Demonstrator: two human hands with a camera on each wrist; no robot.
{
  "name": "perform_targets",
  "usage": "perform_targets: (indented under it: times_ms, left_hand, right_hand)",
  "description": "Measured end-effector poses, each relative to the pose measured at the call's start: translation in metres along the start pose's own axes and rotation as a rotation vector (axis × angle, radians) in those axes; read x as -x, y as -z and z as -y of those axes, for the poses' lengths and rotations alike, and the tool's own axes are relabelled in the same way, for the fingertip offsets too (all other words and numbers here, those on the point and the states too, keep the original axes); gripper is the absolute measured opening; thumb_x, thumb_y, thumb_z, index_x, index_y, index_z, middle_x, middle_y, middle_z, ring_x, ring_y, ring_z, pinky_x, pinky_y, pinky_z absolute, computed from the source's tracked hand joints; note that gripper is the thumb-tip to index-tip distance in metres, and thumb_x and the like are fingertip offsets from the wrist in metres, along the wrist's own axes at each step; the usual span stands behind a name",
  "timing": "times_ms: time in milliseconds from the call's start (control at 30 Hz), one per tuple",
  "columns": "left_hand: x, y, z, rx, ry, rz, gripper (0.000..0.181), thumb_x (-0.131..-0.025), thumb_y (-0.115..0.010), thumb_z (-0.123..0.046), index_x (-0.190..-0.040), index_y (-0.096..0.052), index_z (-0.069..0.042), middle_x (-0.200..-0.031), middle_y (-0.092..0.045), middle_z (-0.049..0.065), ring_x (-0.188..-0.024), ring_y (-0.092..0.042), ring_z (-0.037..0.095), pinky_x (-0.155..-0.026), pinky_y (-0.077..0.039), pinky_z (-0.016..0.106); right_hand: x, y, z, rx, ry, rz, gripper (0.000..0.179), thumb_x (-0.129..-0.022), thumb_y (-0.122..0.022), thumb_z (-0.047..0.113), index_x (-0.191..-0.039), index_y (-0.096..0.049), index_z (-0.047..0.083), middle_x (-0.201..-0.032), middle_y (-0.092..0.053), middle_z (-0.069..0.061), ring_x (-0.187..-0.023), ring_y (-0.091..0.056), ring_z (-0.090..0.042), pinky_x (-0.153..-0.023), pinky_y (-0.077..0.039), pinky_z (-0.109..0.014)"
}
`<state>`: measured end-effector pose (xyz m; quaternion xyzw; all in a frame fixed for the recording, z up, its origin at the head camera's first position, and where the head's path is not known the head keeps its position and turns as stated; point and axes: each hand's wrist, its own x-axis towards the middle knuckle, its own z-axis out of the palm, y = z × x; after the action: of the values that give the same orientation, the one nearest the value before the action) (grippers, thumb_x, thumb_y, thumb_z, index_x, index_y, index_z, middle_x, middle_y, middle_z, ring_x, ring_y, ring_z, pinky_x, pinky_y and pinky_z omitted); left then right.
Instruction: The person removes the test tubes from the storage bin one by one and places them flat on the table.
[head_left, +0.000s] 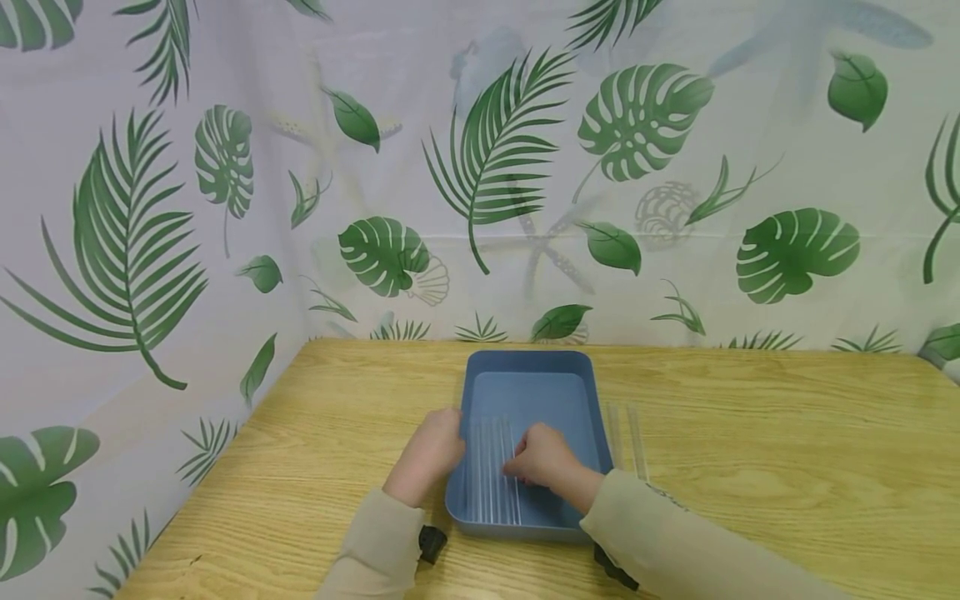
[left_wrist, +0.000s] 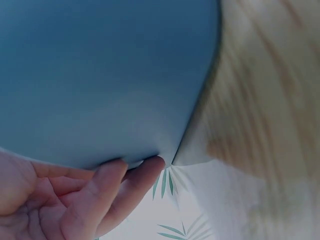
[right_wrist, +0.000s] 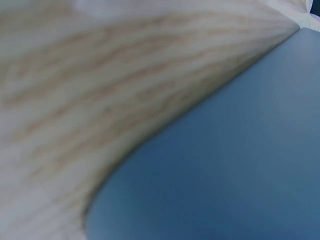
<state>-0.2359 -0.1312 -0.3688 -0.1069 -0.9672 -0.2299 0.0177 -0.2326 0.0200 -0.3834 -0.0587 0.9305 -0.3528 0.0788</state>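
A blue rectangular tray (head_left: pixel 532 362) stands on the wooden table. Several clear, thin rods (head_left: pixel 487 475) lie side by side lengthwise along its left half. My left hand (head_left: pixel 437 446) holds the tray's left side at the rim; its fingers (left_wrist: pixel 142 180) bend against the outer wall in the left wrist view. Over the tray's middle, my right hand (head_left: pixel 546 458) pinches the rightmost clear rod of the row between thumb and fingers. In the right wrist view only the tray's outer wall (right_wrist: pixel 210 175) and the tabletop show, with the hand out of sight.
Two more clear rods (head_left: pixel 636 442) lie on the wooden tabletop (head_left: pixel 787 450) just right of the tray, partly behind the right sleeve. A white cloth printed with green leaves (head_left: pixel 525 167) hangs at the back and left of the table. Each wrist carries a small black device (head_left: pixel 432 543).
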Motion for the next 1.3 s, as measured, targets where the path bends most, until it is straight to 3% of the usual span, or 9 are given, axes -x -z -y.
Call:
perform_targets:
  times_ms: [267,567,867,1133,1300]
  left_hand:
    - [0.001,0.001,-0.002,0.021,0.02,0.029,0.033,-0.077,-0.045,0.012,-0.11,-0.053,0.014,-0.101,-0.057,0.023,-0.067,-0.05,0.019,-0.058,-0.044,0.03]
    - [0.0,0.001,-0.001,0.008,0.009,0.011,0.031,-0.075,-0.044,0.012,-0.104,-0.056,0.013,-0.091,-0.059,0.02,-0.065,-0.049,0.018,-0.057,-0.044,0.03]
    - [-0.001,0.0,0.0,0.014,0.02,0.023,0.027,-0.076,-0.043,0.013,-0.099,-0.058,0.011,-0.081,-0.057,0.015,-0.061,-0.046,0.018,-0.054,-0.042,0.029]
    - [-0.001,0.0,0.002,0.005,-0.016,-0.008,0.02,-0.072,-0.043,0.014,-0.082,-0.058,0.007,-0.067,-0.051,0.01,-0.057,-0.044,0.017,-0.05,-0.041,0.029]
    - [0.0,0.0,0.001,0.004,0.002,0.007,0.022,-0.075,-0.043,0.013,-0.089,-0.059,0.009,-0.07,-0.053,0.011,-0.058,-0.045,0.017,-0.051,-0.041,0.028]
  right_hand:
    - [0.002,0.001,0.0,0.009,-0.003,-0.008,0.021,-0.067,-0.069,0.009,-0.051,-0.058,0.005,-0.041,-0.05,0.003,-0.04,-0.048,-0.01,-0.044,-0.038,-0.023]
    - [0.001,0.001,-0.001,-0.006,-0.009,-0.02,0.022,-0.066,-0.066,0.007,-0.047,-0.055,0.006,-0.039,-0.049,0.004,-0.039,-0.046,-0.01,-0.043,-0.036,-0.022]
    - [0.0,0.004,-0.005,-0.141,-0.076,0.032,0.009,-0.069,-0.066,0.005,-0.067,-0.059,0.0,-0.059,-0.056,-0.004,-0.051,-0.054,-0.012,-0.052,-0.047,-0.027]
    - [0.004,0.01,-0.006,-0.31,-0.083,0.039,0.01,-0.07,-0.061,0.0,-0.077,-0.056,-0.006,-0.073,-0.054,-0.01,-0.056,-0.056,-0.014,-0.055,-0.049,-0.029]
    - [0.004,0.018,-0.007,-0.409,-0.089,0.064,0.012,-0.073,-0.058,-0.002,-0.084,-0.055,-0.008,-0.08,-0.054,-0.013,-0.065,-0.059,-0.019,-0.061,-0.05,-0.032]
